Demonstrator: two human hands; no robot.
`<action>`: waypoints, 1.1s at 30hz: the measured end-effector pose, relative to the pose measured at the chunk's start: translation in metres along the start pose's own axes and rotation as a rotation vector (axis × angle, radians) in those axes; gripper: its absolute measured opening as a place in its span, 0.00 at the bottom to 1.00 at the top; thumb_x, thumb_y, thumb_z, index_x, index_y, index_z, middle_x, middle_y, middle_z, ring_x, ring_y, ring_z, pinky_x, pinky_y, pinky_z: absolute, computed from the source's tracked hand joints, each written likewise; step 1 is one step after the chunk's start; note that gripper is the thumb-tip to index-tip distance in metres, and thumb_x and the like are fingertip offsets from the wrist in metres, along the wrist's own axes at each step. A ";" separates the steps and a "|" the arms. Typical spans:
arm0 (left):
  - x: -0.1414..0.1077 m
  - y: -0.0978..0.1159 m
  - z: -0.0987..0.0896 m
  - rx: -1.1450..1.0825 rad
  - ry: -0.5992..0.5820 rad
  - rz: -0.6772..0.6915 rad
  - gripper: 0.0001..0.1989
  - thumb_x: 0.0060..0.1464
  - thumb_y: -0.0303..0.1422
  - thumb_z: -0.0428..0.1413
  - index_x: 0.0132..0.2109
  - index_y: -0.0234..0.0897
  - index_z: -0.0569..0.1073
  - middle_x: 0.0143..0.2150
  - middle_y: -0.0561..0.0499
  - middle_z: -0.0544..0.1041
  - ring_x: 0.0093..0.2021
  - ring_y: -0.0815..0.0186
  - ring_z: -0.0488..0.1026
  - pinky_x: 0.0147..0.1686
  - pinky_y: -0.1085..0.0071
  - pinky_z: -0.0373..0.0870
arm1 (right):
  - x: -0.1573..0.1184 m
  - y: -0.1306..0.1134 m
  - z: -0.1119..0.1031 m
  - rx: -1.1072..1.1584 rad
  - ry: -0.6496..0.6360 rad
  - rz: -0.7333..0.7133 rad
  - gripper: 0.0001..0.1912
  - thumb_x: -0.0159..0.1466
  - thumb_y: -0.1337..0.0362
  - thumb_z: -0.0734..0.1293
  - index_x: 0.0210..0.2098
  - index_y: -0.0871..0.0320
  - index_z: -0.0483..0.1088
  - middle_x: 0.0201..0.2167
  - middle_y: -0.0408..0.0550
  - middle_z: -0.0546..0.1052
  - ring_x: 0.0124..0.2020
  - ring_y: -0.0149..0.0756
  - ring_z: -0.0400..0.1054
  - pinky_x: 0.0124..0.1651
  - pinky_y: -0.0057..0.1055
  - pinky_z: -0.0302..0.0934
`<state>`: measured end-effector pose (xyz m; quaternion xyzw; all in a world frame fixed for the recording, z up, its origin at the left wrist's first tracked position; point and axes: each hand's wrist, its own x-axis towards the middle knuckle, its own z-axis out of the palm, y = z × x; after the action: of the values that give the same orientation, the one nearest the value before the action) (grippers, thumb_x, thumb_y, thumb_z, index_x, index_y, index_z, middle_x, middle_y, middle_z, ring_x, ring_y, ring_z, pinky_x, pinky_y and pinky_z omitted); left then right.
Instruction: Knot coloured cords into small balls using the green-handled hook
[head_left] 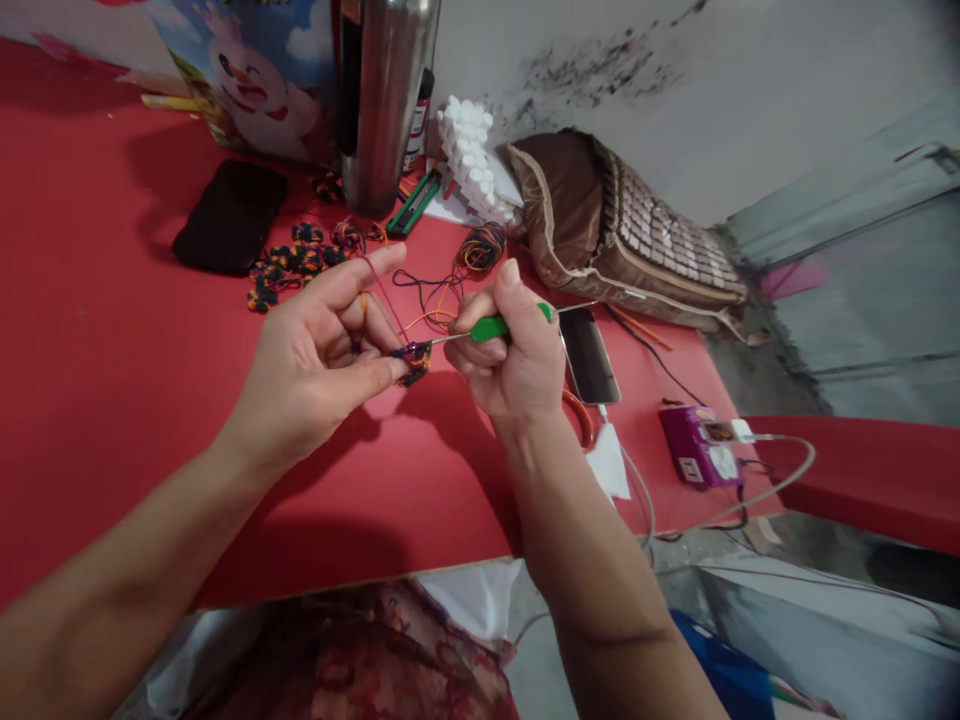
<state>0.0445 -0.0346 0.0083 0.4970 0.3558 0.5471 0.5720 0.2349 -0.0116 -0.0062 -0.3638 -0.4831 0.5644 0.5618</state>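
Note:
My left hand (307,350) pinches a small dark multicoloured crochet piece (416,362) between thumb and fingers, its index finger stretched out with a purple strand running over it. In my right hand (514,350) is a crochet hook with a green handle (489,328), its metal shaft reaching left to the piece. Where the hook tip meets the yarn is too small to make out. Behind the hands lies a coil of dark and orange yarn (481,248), with loose strands leading toward them. Several small knotted yarn pieces (300,258) rest beyond my left hand.
On the red table (337,530) are a black phone (231,217), a steel flask (390,110), a green cutter (414,204), a brown cushion (637,220), a second phone (590,355), orange-handled scissors (579,418) and a purple power block (694,445) with cables at the right.

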 end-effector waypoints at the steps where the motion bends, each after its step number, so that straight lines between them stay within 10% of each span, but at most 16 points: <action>1: 0.000 0.000 0.000 0.007 -0.007 -0.004 0.31 0.45 0.20 0.71 0.57 0.45 0.87 0.29 0.56 0.79 0.28 0.68 0.74 0.27 0.72 0.68 | 0.000 -0.002 0.001 -0.004 0.010 -0.001 0.33 0.72 0.35 0.69 0.22 0.52 0.75 0.12 0.30 0.46 0.14 0.23 0.37 0.17 0.27 0.39; 19: -0.002 0.003 0.001 0.139 -0.041 -0.022 0.31 0.49 0.23 0.70 0.62 0.42 0.84 0.29 0.56 0.78 0.28 0.68 0.73 0.28 0.69 0.67 | -0.006 -0.014 0.006 -0.112 0.096 -0.140 0.27 0.65 0.38 0.79 0.22 0.52 0.81 0.12 0.33 0.57 0.13 0.20 0.42 0.16 0.29 0.37; 33: 0.000 -0.010 0.000 0.161 0.042 -0.041 0.30 0.50 0.25 0.72 0.61 0.44 0.82 0.28 0.59 0.77 0.25 0.71 0.66 0.26 0.68 0.61 | -0.026 -0.022 0.016 -0.664 0.121 -0.420 0.23 0.78 0.54 0.70 0.27 0.52 0.84 0.23 0.41 0.79 0.26 0.30 0.72 0.37 0.34 0.70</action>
<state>0.0474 -0.0333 -0.0007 0.5223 0.4208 0.5151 0.5337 0.2289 -0.0412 0.0155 -0.4515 -0.6692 0.2280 0.5443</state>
